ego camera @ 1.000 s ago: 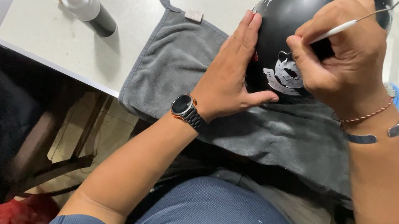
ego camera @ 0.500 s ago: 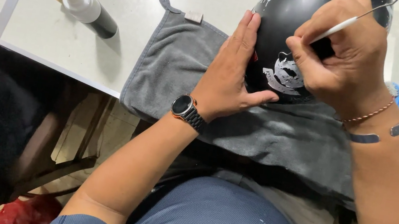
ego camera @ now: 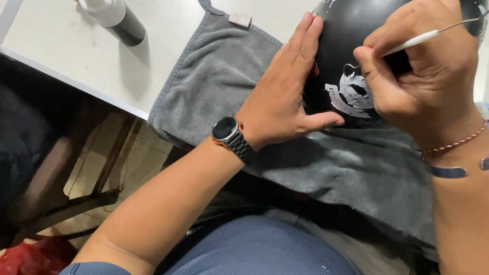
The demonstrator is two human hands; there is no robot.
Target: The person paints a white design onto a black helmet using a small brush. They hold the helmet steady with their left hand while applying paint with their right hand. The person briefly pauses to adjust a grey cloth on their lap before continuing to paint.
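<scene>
Upper right of frame: right hand (ego camera: pixel 427 75), fingers clamped on a thin white pick (ego camera: pixel 427 34), works the black helmet (ego camera: pixel 368 19). Left hand (ego camera: pixel 285 88), fingers together and flat, braces the helmet over a grey cloth (ego camera: pixel 220 81).

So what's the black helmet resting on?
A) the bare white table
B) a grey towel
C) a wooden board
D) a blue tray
B: the black helmet sits on a grey towel spread over the white table edge, steadied by the left hand.

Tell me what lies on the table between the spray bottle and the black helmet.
In the head view, between the spray bottle and the black helmet lies bare white table, then the grey cloth on which the helmet rests.
</scene>
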